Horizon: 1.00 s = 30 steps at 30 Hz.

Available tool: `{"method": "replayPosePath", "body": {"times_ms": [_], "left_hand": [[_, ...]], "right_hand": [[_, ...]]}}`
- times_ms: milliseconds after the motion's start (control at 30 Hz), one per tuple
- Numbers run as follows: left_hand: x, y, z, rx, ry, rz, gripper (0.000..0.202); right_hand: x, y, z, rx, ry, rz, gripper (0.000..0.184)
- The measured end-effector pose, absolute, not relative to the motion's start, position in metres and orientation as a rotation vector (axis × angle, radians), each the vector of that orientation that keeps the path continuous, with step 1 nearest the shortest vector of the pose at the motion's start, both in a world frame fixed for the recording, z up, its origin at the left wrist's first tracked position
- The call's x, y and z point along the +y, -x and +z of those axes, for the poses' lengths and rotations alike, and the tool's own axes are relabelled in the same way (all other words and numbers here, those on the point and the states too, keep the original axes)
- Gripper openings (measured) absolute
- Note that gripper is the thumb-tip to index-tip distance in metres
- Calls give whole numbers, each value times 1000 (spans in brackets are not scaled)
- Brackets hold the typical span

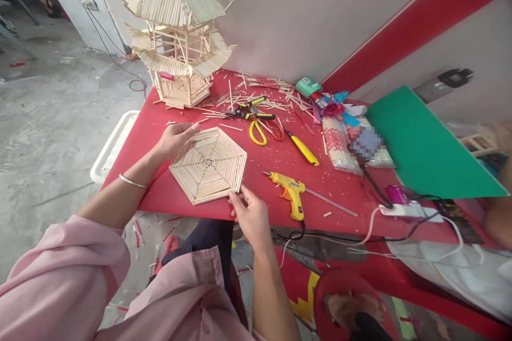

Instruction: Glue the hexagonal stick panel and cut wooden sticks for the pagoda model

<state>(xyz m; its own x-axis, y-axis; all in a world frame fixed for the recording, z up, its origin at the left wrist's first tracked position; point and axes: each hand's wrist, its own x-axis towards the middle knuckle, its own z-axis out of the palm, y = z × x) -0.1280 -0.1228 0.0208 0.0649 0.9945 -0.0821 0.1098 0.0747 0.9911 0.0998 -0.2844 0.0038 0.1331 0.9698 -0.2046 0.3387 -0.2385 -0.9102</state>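
On a red table, the loosely curled left hand grips a hexagonal stick panel at its left edge, while the right hand pinches its near corner.

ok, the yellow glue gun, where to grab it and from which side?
By the handle, from the near table edge. The glue gun lies flat on the table, handle pointing toward the person beside the right hand, nozzle pointing away left.
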Motion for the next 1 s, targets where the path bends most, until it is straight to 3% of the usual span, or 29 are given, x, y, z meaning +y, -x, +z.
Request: {"method": "replayPosePath", "body": {"times_ms": [233, 400, 633, 800, 1000], "left_hand": [[-117, 128, 13, 1165, -1146, 1044, 66], [-118, 125, 16, 1062, -972, 1064, 68], [-119, 125, 17, 1034, -914, 1023, 67], [-120, 125, 13, 990, -900, 978, 65], [-121, 124, 16, 1028, -1001, 965, 71]], "right_hand": [[-285, -101, 3, -1557, 1890, 815, 62], [-284, -113, 9, -1622, 1940, 741, 60], [-288, -170, 23, -1424, 2284, -94, 53], [-295, -184, 16, -1411, 2584, -28, 59], [-299, -192, 2, -1587, 2420, 4, 64]]}}
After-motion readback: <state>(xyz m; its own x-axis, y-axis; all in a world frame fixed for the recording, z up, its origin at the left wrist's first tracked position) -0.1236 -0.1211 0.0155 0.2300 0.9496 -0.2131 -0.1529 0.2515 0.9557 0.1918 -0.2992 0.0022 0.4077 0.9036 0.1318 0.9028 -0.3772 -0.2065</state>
